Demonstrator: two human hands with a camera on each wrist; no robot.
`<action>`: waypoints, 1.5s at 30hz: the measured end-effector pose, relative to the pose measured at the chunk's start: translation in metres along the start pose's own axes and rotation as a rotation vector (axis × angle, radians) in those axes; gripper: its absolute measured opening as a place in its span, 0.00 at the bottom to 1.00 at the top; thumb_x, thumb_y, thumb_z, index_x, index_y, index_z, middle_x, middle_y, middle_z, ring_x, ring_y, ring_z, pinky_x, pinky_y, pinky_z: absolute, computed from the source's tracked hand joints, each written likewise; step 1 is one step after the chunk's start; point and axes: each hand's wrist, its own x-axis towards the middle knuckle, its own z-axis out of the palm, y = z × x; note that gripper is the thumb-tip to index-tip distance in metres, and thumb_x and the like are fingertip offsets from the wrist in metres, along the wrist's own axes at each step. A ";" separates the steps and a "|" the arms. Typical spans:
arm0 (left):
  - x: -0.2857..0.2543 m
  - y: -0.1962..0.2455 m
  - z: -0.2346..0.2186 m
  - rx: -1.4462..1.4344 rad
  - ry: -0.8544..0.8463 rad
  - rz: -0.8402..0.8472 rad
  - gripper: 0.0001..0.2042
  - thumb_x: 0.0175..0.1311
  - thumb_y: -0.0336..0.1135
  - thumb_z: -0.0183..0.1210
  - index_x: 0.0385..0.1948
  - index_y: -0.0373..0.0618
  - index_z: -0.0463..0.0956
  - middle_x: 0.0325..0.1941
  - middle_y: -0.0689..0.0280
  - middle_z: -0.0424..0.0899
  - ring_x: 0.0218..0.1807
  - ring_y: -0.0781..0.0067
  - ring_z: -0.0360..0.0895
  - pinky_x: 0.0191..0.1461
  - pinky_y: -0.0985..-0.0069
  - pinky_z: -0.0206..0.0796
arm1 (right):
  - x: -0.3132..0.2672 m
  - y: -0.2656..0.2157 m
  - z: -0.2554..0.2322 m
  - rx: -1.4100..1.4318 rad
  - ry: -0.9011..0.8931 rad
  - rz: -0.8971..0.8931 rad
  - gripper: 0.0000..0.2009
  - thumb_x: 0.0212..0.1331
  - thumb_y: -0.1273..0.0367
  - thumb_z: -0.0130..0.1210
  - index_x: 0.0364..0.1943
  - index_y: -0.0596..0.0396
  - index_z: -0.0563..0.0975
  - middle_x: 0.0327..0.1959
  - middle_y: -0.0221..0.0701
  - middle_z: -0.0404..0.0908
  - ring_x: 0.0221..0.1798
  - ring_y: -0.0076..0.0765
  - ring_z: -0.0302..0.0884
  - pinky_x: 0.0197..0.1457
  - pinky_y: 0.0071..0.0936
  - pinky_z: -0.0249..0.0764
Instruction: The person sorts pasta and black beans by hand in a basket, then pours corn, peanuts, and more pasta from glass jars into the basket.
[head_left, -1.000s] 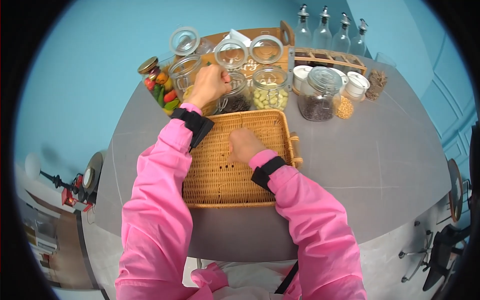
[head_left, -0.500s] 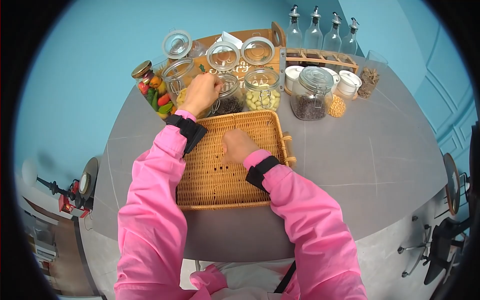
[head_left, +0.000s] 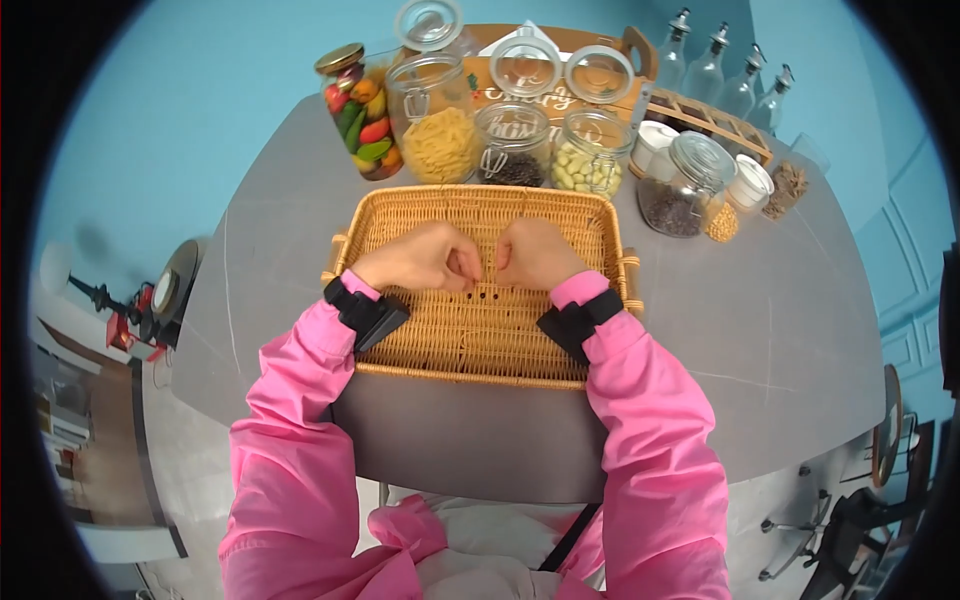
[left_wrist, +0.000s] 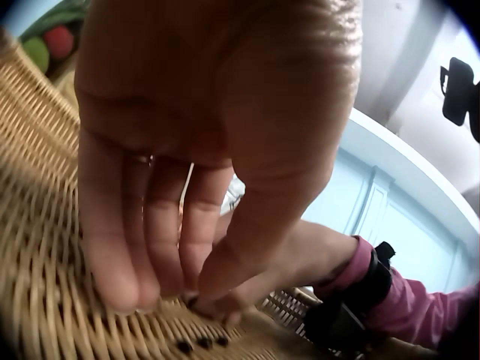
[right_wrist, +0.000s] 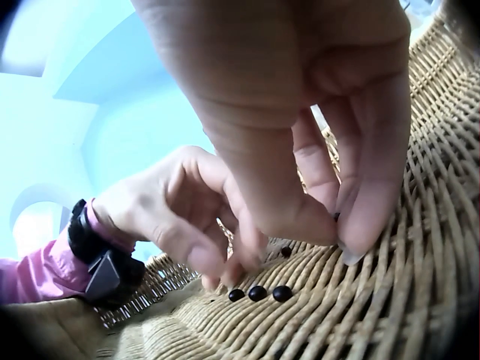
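Both hands are low over a wicker basket (head_left: 470, 365), fingertips facing each other. My left hand (head_left: 430, 258) has thumb and index tips together at a small black bean (left_wrist: 193, 301), which the fingers mostly hide. My right hand (head_left: 540, 255) pinches thumb against index finger, a dark bit of a black bean (right_wrist: 337, 216) showing between the tips. Three black beans (right_wrist: 257, 293) lie in a row on the weave in front of the fingers. Another black bean (right_wrist: 286, 252) sits behind that row, near the left fingers.
Behind the basket stand open glass jars: pasta (head_left: 440, 145), black beans (head_left: 514, 168) and pale green pieces (head_left: 585, 170). Left of them is a jar of colourful vegetables (head_left: 362, 120). To the right are a lidded dark-filled jar (head_left: 680, 195), white canisters (head_left: 750, 183) and glass bottles (head_left: 705, 75).
My left hand has come down from above the jars into the basket, beside the right hand. The right hand stays in the basket. The head view has shifted.
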 end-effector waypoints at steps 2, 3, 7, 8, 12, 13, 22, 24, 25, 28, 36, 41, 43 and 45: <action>-0.001 -0.002 0.006 -0.055 -0.092 -0.001 0.10 0.45 0.27 0.67 0.31 0.36 0.81 0.26 0.66 0.83 0.29 0.81 0.78 0.32 0.82 0.70 | 0.000 -0.001 -0.002 -0.005 -0.011 -0.008 0.08 0.30 0.69 0.68 0.16 0.53 0.79 0.20 0.39 0.79 0.30 0.46 0.79 0.38 0.37 0.76; 0.001 -0.004 0.008 -0.026 -0.085 0.040 0.12 0.43 0.28 0.69 0.31 0.36 0.80 0.26 0.65 0.83 0.28 0.79 0.79 0.32 0.80 0.70 | 0.000 -0.002 -0.002 0.001 -0.008 -0.007 0.08 0.29 0.69 0.68 0.16 0.53 0.79 0.21 0.40 0.79 0.30 0.46 0.79 0.37 0.36 0.76; 0.006 -0.007 0.013 0.079 -0.044 0.119 0.11 0.44 0.28 0.68 0.31 0.37 0.81 0.25 0.64 0.83 0.28 0.77 0.80 0.32 0.79 0.71 | 0.000 -0.006 -0.005 0.005 -0.047 0.037 0.09 0.29 0.69 0.68 0.15 0.54 0.78 0.20 0.39 0.79 0.29 0.45 0.79 0.37 0.36 0.76; 0.007 -0.006 0.014 0.067 -0.056 0.118 0.10 0.45 0.28 0.68 0.30 0.38 0.81 0.25 0.63 0.83 0.27 0.76 0.80 0.32 0.78 0.71 | -0.001 -0.009 -0.007 0.009 -0.058 0.034 0.07 0.32 0.72 0.67 0.17 0.57 0.78 0.18 0.38 0.79 0.24 0.38 0.79 0.31 0.30 0.75; 0.006 -0.009 0.018 0.109 -0.036 0.107 0.07 0.46 0.28 0.67 0.29 0.41 0.83 0.24 0.61 0.84 0.27 0.72 0.81 0.32 0.78 0.71 | -0.002 -0.012 -0.008 0.015 -0.092 0.044 0.06 0.37 0.75 0.65 0.18 0.62 0.78 0.16 0.36 0.79 0.19 0.28 0.80 0.25 0.24 0.74; 0.006 -0.010 0.019 0.103 -0.026 0.110 0.07 0.46 0.28 0.67 0.29 0.41 0.83 0.24 0.61 0.84 0.27 0.72 0.81 0.32 0.78 0.71 | -0.002 -0.013 -0.009 0.005 -0.097 0.041 0.06 0.37 0.75 0.65 0.18 0.62 0.78 0.16 0.36 0.79 0.19 0.28 0.80 0.25 0.24 0.74; 0.005 -0.015 0.021 0.185 0.042 0.241 0.06 0.45 0.28 0.64 0.26 0.41 0.82 0.23 0.61 0.83 0.26 0.68 0.81 0.32 0.75 0.71 | 0.001 -0.014 -0.034 0.396 -0.109 0.229 0.05 0.40 0.77 0.62 0.21 0.64 0.78 0.17 0.32 0.80 0.20 0.24 0.79 0.24 0.21 0.73; 0.006 -0.019 0.022 0.163 0.073 0.330 0.05 0.44 0.28 0.64 0.25 0.42 0.82 0.22 0.61 0.82 0.26 0.68 0.81 0.31 0.74 0.71 | 0.011 -0.016 -0.054 0.441 0.012 0.195 0.05 0.41 0.77 0.61 0.23 0.64 0.78 0.18 0.31 0.80 0.21 0.23 0.79 0.25 0.20 0.73; 0.006 -0.020 0.021 0.160 0.083 0.332 0.05 0.44 0.28 0.64 0.25 0.42 0.82 0.22 0.61 0.82 0.26 0.68 0.81 0.31 0.74 0.71 | 0.019 -0.019 -0.066 0.413 0.083 0.170 0.05 0.41 0.77 0.61 0.23 0.64 0.78 0.19 0.31 0.80 0.20 0.23 0.79 0.25 0.20 0.73; 0.008 -0.021 0.021 0.117 0.065 0.337 0.05 0.42 0.28 0.64 0.23 0.43 0.82 0.21 0.61 0.82 0.25 0.67 0.80 0.30 0.74 0.71 | 0.047 -0.028 -0.093 0.298 0.249 0.147 0.05 0.41 0.76 0.62 0.23 0.63 0.78 0.19 0.32 0.81 0.22 0.24 0.79 0.27 0.21 0.73; 0.009 -0.025 0.028 0.067 0.138 0.289 0.05 0.35 0.30 0.63 0.15 0.42 0.77 0.20 0.61 0.81 0.25 0.60 0.79 0.31 0.69 0.71 | 0.105 -0.004 -0.073 -0.272 0.498 -0.011 0.05 0.46 0.73 0.57 0.26 0.57 0.82 0.27 0.42 0.81 0.33 0.48 0.80 0.40 0.38 0.74; 0.012 -0.027 0.030 0.057 0.135 0.296 0.06 0.35 0.30 0.64 0.16 0.41 0.76 0.20 0.60 0.81 0.26 0.60 0.79 0.32 0.69 0.71 | 0.103 -0.002 -0.063 -0.340 0.517 -0.066 0.09 0.54 0.70 0.50 0.29 0.59 0.81 0.30 0.48 0.79 0.38 0.56 0.77 0.45 0.45 0.71; 0.012 -0.026 0.030 0.062 0.134 0.292 0.06 0.34 0.30 0.64 0.16 0.41 0.76 0.20 0.60 0.81 0.26 0.60 0.79 0.32 0.69 0.71 | 0.102 -0.003 -0.061 -0.372 0.527 -0.080 0.09 0.55 0.70 0.49 0.31 0.62 0.79 0.33 0.50 0.77 0.39 0.58 0.75 0.44 0.47 0.70; 0.013 -0.027 0.031 0.067 0.143 0.290 0.07 0.35 0.30 0.64 0.16 0.41 0.76 0.20 0.59 0.80 0.26 0.59 0.79 0.32 0.69 0.71 | 0.101 -0.002 -0.058 -0.358 0.578 -0.110 0.09 0.55 0.70 0.50 0.31 0.62 0.78 0.33 0.49 0.77 0.37 0.59 0.74 0.43 0.47 0.70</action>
